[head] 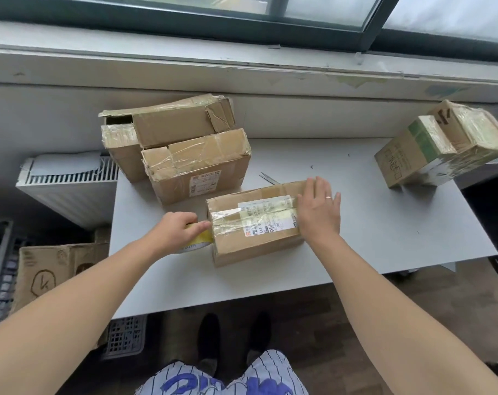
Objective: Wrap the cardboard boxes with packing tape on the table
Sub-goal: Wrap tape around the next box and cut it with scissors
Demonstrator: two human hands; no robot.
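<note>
While your left hand (176, 230) grips the tape roll (197, 241) against the left end of the box (250, 243), your right hand (319, 213) lies flat, fingers straight, on its right end, in the middle of the table (384, 223).

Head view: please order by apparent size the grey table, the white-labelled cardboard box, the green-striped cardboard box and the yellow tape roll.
1. grey table
2-3. white-labelled cardboard box and green-striped cardboard box: alike, not ranked
4. yellow tape roll, partly hidden by left hand

"841-6" on the front box label (266, 219), "MADE" on the tape roll (189, 247), rest illegible
</note>
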